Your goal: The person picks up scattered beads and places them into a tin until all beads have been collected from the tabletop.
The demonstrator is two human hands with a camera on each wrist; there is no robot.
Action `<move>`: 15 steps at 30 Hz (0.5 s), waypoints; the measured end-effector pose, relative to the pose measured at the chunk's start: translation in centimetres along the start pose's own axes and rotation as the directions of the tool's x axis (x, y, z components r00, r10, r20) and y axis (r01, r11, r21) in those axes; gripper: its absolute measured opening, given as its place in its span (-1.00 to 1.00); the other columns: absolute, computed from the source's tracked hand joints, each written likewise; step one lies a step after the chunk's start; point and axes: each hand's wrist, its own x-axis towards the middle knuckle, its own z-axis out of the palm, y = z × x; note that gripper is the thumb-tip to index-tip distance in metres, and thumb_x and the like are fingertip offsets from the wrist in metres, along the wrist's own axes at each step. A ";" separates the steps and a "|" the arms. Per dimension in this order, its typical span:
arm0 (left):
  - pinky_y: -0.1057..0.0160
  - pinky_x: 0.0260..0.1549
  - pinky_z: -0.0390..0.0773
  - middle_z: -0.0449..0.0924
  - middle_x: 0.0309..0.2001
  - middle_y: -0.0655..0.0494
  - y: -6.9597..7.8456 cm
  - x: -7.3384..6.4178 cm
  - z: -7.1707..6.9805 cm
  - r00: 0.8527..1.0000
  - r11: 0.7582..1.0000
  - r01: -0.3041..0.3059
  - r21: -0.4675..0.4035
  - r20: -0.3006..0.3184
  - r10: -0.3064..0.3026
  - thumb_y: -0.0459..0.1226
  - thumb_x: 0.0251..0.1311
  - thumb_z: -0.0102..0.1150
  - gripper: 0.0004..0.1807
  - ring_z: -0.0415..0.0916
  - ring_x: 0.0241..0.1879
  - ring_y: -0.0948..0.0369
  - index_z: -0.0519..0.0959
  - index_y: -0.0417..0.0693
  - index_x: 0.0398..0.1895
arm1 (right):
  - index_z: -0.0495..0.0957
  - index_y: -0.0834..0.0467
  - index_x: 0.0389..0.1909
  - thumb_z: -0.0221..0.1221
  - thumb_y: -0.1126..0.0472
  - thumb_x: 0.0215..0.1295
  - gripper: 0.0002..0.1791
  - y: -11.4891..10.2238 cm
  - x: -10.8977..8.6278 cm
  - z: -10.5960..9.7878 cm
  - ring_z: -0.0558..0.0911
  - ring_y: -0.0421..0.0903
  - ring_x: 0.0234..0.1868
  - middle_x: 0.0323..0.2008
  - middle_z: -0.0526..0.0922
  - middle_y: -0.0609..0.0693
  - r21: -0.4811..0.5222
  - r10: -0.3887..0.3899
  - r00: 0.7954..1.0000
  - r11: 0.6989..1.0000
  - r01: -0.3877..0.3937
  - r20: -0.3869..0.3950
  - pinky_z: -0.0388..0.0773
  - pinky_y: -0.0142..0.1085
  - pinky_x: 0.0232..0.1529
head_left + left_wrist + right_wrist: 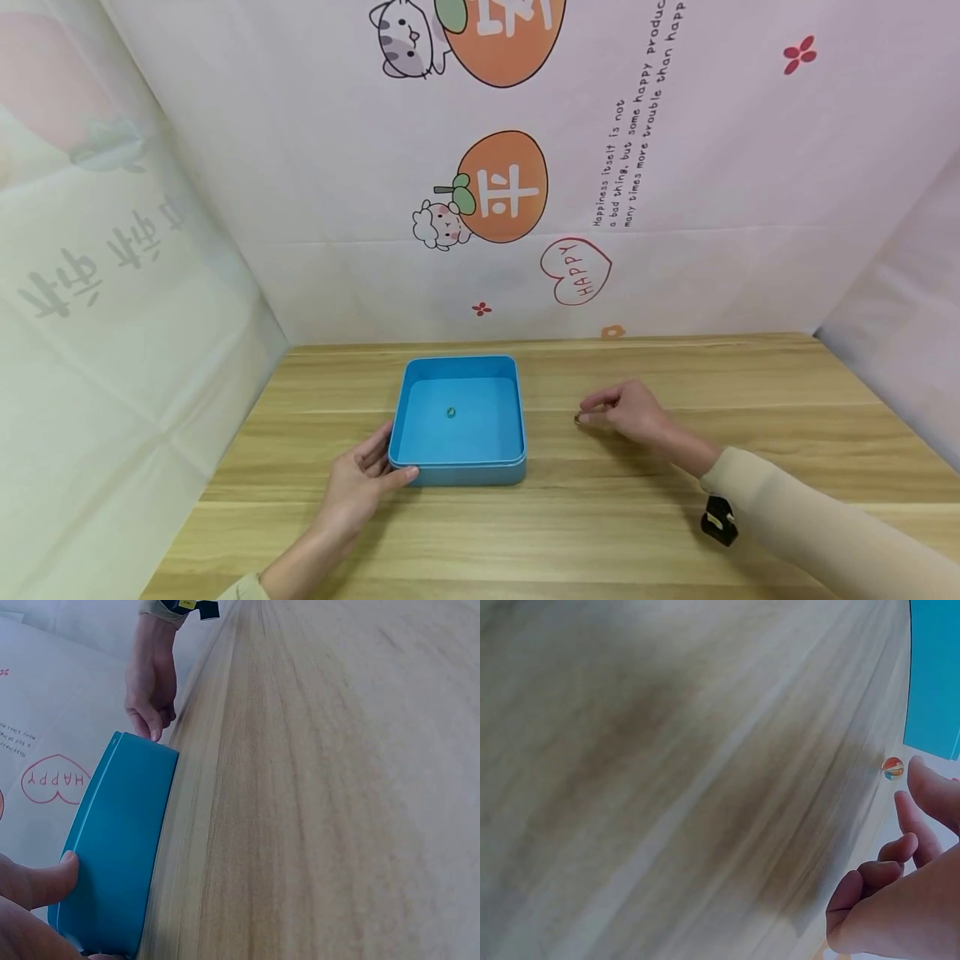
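A square, shallow blue box (465, 473) stands on the wooden table, its open top up. On its floor lies a small glass marble (451, 412). My left hand (352, 492) grips the near left corner, thumb along the front wall and fingers at the left side. In the left wrist view the thumb (56, 881) lies against the box wall (124, 840). To the right of the box, my right hand (630, 412) is low over the table. A second marble, clear with orange and blue inside (892, 767), sits just beyond its thumb and forefinger tips, with a small gap showing.
Wood-grain tabletop (600, 533) spreads around the box and both hands. A white printed cloth (337, 167) stands behind the table's far edge, with more cloth at the left and right sides. A black device (718, 521) is worn at the right wrist.
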 end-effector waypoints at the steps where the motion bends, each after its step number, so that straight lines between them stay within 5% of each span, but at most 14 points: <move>1: 0.04 0.26 0.52 0.17 0.57 -0.32 0.0 0.0 0.0 1.000 1.000 -0.004 -0.002 0.002 0.004 -0.46 0.19 0.51 -0.07 0.22 0.50 -0.19 0.25 -0.24 0.61 | 0.81 0.27 -0.08 0.51 0.22 0.26 -0.73 0.0 0.0 0.0 0.40 -0.08 -0.32 -0.17 0.75 0.06 0.001 0.005 1.000 1.000 -0.005 0.002 0.34 -0.30 -0.34; 15: 0.00 0.28 0.50 0.15 0.57 -0.33 -0.1 0.2 -0.1 1.000 1.000 -0.007 -0.010 0.007 0.007 -0.46 0.18 0.52 -0.05 0.21 0.51 -0.21 0.23 -0.27 0.61 | 0.83 0.22 -0.15 0.52 0.23 0.24 -0.79 0.3 0.1 0.2 0.54 -0.07 -0.18 -0.05 0.77 0.11 -0.043 0.010 1.000 0.999 -0.010 -0.004 0.49 -0.25 -0.21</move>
